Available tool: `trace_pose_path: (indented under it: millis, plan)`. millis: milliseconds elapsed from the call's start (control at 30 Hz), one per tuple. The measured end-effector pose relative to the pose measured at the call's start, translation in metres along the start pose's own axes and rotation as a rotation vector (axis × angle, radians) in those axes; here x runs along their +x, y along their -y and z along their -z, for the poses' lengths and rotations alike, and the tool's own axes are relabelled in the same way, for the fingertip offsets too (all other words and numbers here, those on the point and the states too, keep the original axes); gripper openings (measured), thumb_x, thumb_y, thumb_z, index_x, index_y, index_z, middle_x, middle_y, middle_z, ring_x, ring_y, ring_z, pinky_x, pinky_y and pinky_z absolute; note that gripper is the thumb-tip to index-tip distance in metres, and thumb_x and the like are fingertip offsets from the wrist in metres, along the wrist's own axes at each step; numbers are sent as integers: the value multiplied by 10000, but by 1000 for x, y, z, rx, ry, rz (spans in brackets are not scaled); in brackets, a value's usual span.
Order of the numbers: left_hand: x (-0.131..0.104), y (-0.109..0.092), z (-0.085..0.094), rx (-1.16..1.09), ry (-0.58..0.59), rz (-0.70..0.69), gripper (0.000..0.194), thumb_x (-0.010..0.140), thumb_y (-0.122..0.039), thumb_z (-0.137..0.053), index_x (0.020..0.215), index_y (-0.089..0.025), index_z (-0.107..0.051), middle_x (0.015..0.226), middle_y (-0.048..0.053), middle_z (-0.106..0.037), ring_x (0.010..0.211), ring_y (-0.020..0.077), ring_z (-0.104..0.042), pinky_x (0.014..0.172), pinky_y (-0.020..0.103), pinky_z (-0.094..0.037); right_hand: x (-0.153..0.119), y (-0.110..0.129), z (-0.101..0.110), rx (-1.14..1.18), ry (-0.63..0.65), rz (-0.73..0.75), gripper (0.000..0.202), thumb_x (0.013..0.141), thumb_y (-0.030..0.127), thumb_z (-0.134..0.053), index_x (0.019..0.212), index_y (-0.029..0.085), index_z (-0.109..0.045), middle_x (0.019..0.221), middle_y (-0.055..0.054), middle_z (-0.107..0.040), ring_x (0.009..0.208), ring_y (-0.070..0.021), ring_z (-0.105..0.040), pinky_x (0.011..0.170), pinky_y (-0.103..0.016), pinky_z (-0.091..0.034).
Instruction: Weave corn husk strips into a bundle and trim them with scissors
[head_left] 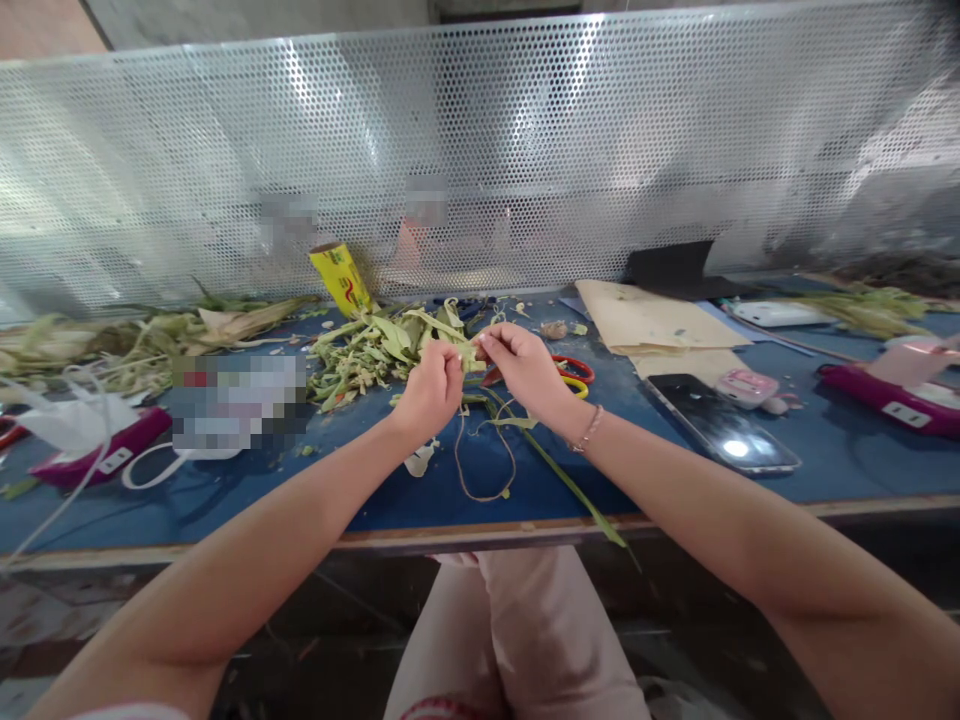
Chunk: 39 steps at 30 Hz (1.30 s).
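My left hand point(433, 388) and my right hand point(520, 372) meet over the blue table. Both are closed on a small pale green plant piece point(470, 358) between their fingertips. A loop of thin brown string point(486, 498) hangs or lies just below them. Left of my left hand is a heap of green leaves and buds point(375, 350). Scissors with red and yellow handles point(576, 378) lie beside my right hand, partly hidden by it. One long green stem point(574, 485) runs down over the table's front edge.
At the right lie a phone point(720, 425), a pink case point(746, 386) and brown paper point(660, 315). A yellow tube point(343, 280) leans near the perforated metal screen point(495, 150). Purple power strips point(892, 398) sit at both sides, with a white cable at the left.
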<state>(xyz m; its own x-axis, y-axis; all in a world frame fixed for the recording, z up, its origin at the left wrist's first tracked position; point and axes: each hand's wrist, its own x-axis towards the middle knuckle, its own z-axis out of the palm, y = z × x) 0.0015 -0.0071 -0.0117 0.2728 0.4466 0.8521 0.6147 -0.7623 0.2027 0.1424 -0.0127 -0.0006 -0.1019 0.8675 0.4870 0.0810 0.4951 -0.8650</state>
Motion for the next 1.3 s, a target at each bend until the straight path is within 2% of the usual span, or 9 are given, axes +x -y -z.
trace_pose_path:
  millis: [100,167,233,367,433,700,900,1167,1300]
  plan:
    - [1,0,0,-15,-24,-10,68,799,-172,-381,761,-206,-335,584,-46,-388,442,77,-379,454,230,-298,-3,3,2,-136,28,143,181,818,341,-418,725,194,-466,654,11,-472,588,-100,-470,522,-236,-424]
    - [2,-1,1,-39,-12,1,77,803,-179,-383,758,-207,-327,573,-53,-367,435,72,-359,446,227,-287,-4,4,3,-230,97,182,220,829,338,-407,663,196,-437,601,24,-443,557,-97,-445,548,-250,-407]
    - [3,-2,1,-78,20,42,93,811,-182,-377,748,-209,-315,552,-60,-338,426,68,-337,438,223,-280,-3,3,4,-212,188,134,245,834,349,-402,638,201,-417,544,39,-422,515,-95,-431,535,-251,-397]
    - [7,-5,1,-180,97,115,118,829,-197,-372,731,-210,-308,554,-60,-309,434,66,-324,435,216,-293,3,-7,7,68,379,-21,262,821,420,-413,662,212,-401,509,59,-415,458,-90,-445,471,-237,-403]
    - [8,-6,2,-228,134,131,125,837,-211,-368,727,-212,-308,552,-61,-300,429,64,-316,436,213,-307,5,-11,9,142,420,-44,260,809,432,-431,671,214,-398,505,63,-425,448,-91,-456,462,-241,-414]
    - [9,-5,3,-320,203,174,122,842,-212,-341,726,-214,-303,539,-66,-293,422,60,-308,429,194,-326,1,-11,8,-49,302,70,206,851,374,-396,705,228,-397,499,63,-496,465,-100,-526,511,-261,-451]
    - [9,-6,2,-301,203,136,121,838,-210,-347,724,-212,-305,560,-55,-290,462,74,-316,463,217,-327,0,-12,3,21,233,5,228,851,411,-392,707,236,-362,454,77,-465,411,-105,-513,457,-265,-442]
    - [7,-6,2,-260,142,147,132,836,-250,-374,723,-206,-322,592,-43,-330,505,81,-352,513,232,-335,2,-10,-1,196,267,-136,298,824,500,-398,696,235,-350,467,73,-458,415,-106,-489,474,-278,-445]
    - [5,-3,0,-166,118,110,102,817,-207,-384,730,-206,-331,596,-40,-354,505,88,-361,507,239,-325,-1,-7,-3,141,198,-112,319,822,509,-378,674,226,-367,485,56,-455,426,-103,-477,453,-255,-419]
